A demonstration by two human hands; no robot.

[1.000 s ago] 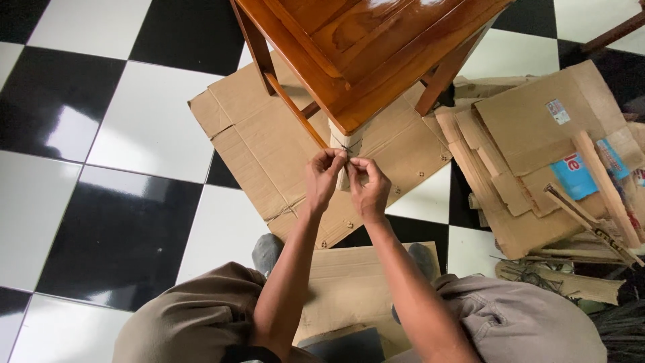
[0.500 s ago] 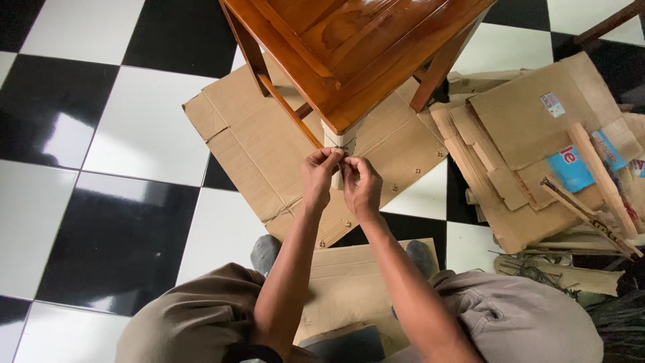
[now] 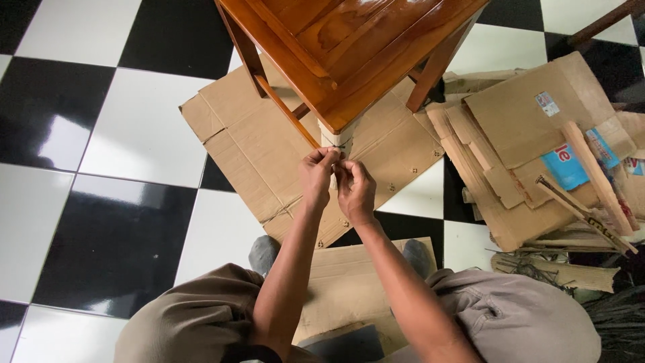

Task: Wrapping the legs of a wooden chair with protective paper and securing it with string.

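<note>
Both hands are staying pinched on the dark tie around the wrapped chair leg (image 3: 334,138): left hand (image 3: 317,176) and right hand (image 3: 356,190) closed at six o'clock below the wooden chair (image 3: 349,54), now nudged slightly rightward, over flattened cardboard (image 3: 262,148).

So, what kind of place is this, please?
Probably a room in a home or small workshop, in use for packing furniture: a glossy black-and-white tiled floor, a varnished wooden chair standing on flattened cardboard, and more cardboard scraps piled at the right.
</note>
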